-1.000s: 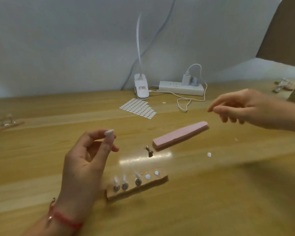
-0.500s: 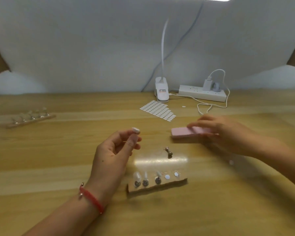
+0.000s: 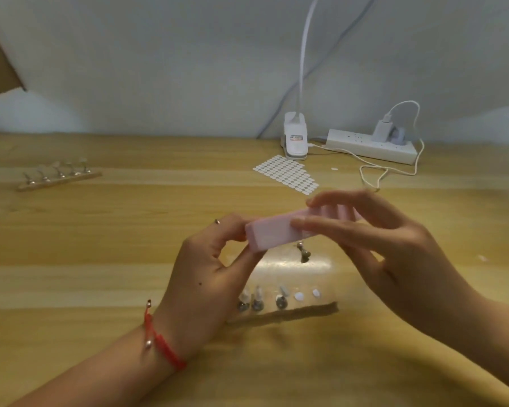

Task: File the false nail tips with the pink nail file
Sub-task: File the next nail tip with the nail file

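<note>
My right hand (image 3: pixel 376 242) holds the pink nail file (image 3: pixel 272 233), a thick pink block, above the table's middle. Its left end meets the fingertips of my left hand (image 3: pixel 206 274), which pinch a small metal-stemmed nail stand; the nail tip on it is hidden behind the file. Below the hands lies a clear nail holder (image 3: pixel 291 306) on a brown base, with three nail tips (image 3: pixel 257 296) upright on its left side and two white pads to their right. One loose metal stand (image 3: pixel 303 254) rests just under the file.
A second holder with several stands (image 3: pixel 58 176) lies at the far left. A sheet of white sticky dots (image 3: pixel 287 173), a white clip lamp (image 3: pixel 296 139) and a power strip (image 3: pixel 370 145) with a trailing cable sit at the back. Small white bits (image 3: pixel 482 257) lie on the right.
My right hand picked the pink file up from the table and brought it left to my left hand's fingertips. The view has shifted closer.
</note>
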A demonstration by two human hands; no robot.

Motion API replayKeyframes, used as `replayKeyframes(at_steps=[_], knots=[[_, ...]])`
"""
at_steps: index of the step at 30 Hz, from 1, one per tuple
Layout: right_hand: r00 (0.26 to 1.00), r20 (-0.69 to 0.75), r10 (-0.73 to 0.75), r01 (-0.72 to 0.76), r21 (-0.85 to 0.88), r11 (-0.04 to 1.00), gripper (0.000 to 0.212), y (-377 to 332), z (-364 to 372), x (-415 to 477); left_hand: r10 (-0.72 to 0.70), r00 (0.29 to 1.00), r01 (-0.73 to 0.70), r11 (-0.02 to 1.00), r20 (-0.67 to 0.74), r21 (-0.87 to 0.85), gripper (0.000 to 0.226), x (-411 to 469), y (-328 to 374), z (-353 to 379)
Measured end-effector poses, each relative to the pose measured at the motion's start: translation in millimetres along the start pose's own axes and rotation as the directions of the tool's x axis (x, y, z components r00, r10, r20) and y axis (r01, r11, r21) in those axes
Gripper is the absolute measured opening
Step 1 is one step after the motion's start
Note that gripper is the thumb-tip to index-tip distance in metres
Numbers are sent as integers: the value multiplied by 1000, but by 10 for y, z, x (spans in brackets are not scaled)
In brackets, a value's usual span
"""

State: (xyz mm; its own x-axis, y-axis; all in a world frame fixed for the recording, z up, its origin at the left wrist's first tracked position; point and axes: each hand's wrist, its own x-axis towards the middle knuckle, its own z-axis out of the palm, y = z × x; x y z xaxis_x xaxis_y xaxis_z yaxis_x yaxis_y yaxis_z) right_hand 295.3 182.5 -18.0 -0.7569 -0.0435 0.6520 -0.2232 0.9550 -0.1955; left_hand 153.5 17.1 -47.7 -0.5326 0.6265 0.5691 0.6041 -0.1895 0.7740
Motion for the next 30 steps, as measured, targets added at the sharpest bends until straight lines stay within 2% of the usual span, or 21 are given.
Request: replayKeyframes(at_steps=[3, 6, 8, 12, 15, 19, 22, 26, 28, 30], knots=[[1000, 9, 11, -11, 62, 998, 51, -41, 83, -43, 43, 999, -43, 999, -2, 6, 19, 6, 20, -15], [1000, -13, -21, 21, 33, 999, 60, -20, 86, -55, 85, 996, -86, 996, 24, 37, 18, 10, 54, -5], [999, -41, 9, -8, 28, 1000, 55, 6, 68, -63, 102, 994, -104, 992, 26, 70, 15, 10, 55, -4], [997, -25, -80, 80, 24, 996, 47, -61, 101, -71, 109, 989, -116, 991, 99, 72, 27, -1, 86, -9], [998, -62, 26, -22, 55, 998, 51, -8, 53, -53, 127, 989, -133, 986, 70, 98, 15, -3, 95, -1], [997, -35, -66, 69, 91, 993, 48, -100, 130, -88, 114, 984, -127, 988, 139, 85, 29, -3, 111, -9], [998, -59, 37, -31, 96, 995, 55, -24, 101, -75, 106, 992, -112, 991, 73, 76, 19, 2, 99, -5], [998, -30, -60, 62, 92, 994, 55, -99, 156, -99, 111, 986, -121, 990, 127, 71, 29, 0, 94, -1], [999, -48, -5, 9, 87, 996, 53, -34, 108, -62, 81, 994, -84, 996, 74, 36, 22, -5, 80, 9], [999, -54, 2, 2, 85, 996, 54, -62, 124, -48, 59, 996, -59, 998, 71, -7, 26, -17, 84, 10]])
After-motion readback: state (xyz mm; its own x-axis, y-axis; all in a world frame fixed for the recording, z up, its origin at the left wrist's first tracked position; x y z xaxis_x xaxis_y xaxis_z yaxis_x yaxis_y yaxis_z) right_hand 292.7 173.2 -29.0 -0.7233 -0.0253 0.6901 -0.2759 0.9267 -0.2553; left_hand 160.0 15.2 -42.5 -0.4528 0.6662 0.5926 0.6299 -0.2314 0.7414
